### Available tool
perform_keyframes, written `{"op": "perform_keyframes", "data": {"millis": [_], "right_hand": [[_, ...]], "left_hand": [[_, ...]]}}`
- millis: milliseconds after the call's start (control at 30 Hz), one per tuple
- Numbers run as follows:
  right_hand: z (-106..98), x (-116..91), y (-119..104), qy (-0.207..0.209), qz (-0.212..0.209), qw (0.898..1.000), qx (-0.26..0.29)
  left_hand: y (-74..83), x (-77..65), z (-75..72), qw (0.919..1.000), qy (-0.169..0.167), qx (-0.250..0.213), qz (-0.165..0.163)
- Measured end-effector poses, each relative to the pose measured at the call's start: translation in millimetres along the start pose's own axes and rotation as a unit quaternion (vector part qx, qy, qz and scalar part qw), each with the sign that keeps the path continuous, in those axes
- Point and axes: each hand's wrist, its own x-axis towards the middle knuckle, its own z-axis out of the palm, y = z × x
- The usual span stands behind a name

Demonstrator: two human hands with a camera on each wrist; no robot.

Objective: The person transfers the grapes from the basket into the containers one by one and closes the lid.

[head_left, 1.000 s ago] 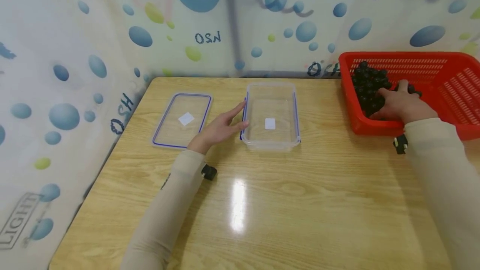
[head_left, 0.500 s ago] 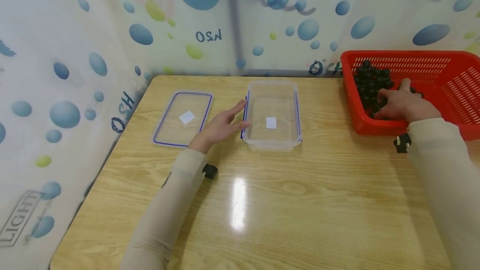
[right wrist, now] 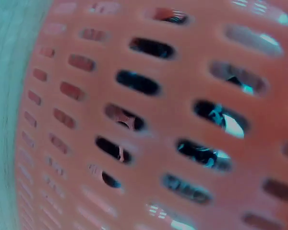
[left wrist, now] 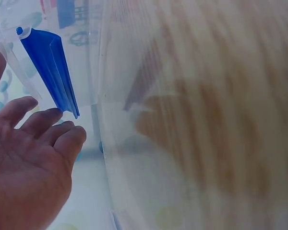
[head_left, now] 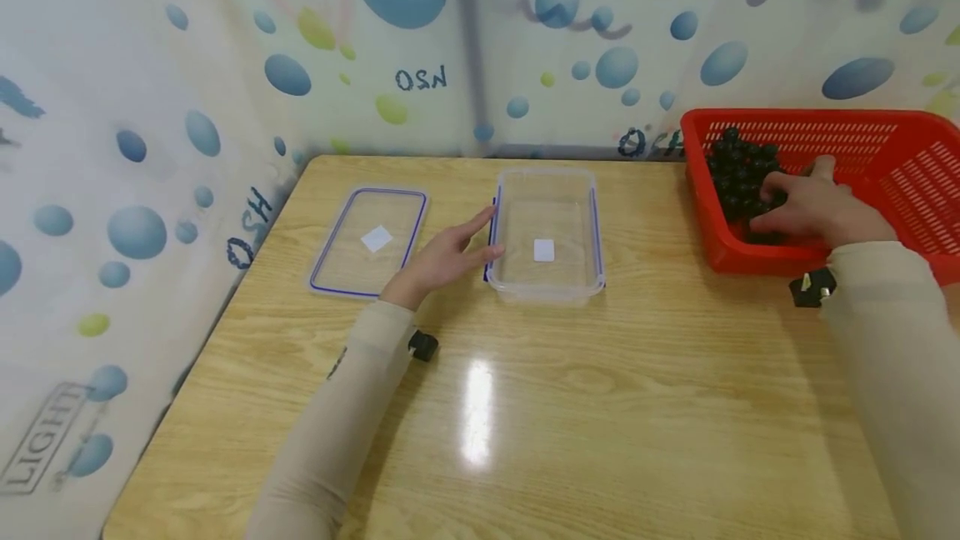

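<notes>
In the head view my left hand (head_left: 442, 258) reaches to the left side of a clear plastic box (head_left: 551, 227), fingers extended at its rim. The left wrist view shows a blue side clip (left wrist: 53, 67) hanging beside the fingertips. My right hand (head_left: 813, 202) is inside a red basket (head_left: 720, 252), thumb and fingers curved around part of a heap of dark, glossy, round pieces (head_left: 738, 169); their kind is unclear. Some fingertips are hidden among them. Through the slots of the basket wall (right wrist: 149, 108), the right wrist view shows dark shiny pieces (right wrist: 139, 82) and bits of finger.
A clear lid (head_left: 345, 257) with a blue seal lies flat left of the box. A white square label (head_left: 543, 250) shows in the box. The wooden table (head_left: 600, 407) ends at a patterned curtain (head_left: 510, 32) behind and at the left.
My right hand has shifted slightly right within the basket, its thumb and index finger drawing closer together. Dark pieces visible beyond it are now hidden. My left hand stays at the box.
</notes>
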Motion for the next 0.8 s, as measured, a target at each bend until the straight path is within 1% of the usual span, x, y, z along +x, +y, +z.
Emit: {"op": "perform_keyframes", "data": {"millis": [133,233,400,467,600,733,800], "right_hand": [[-3.8,-3.4,2.9,0.041,-0.018,0.999,0.015],[-8.3,-8.7,0.6,0.073,-0.035,0.996,0.028],[-20.4,-20.7,-13.9,0.113,-0.016,0.993,0.030],[-25.7,-26.1,-23.3,0.129,-0.009,0.991,0.036],[-35.6,-37.6,-48.8,0.164,-0.039,0.984,0.063],[-42.0,-52.8,-81.4,0.189,-0.097,0.973,0.093],[-43.5,-59.7,-98.4,0.189,-0.127,0.968,0.106]], "left_hand": [[-0.5,-0.4,0.5,1.0000,-0.002,0.005,-0.006],[-0.4,-0.7,0.2,0.9999,-0.003,0.011,-0.012],[0.5,-1.6,-1.5,0.9998,0.000,0.009,-0.020],[0.7,-1.4,-2.0,0.9997,0.000,0.009,-0.021],[1.1,-1.8,-2.2,0.9997,0.000,0.013,-0.019],[-0.2,-1.6,-1.3,0.9999,-0.001,0.012,-0.008],[-1.2,-1.4,-0.4,0.9999,-0.004,0.009,-0.004]]}}
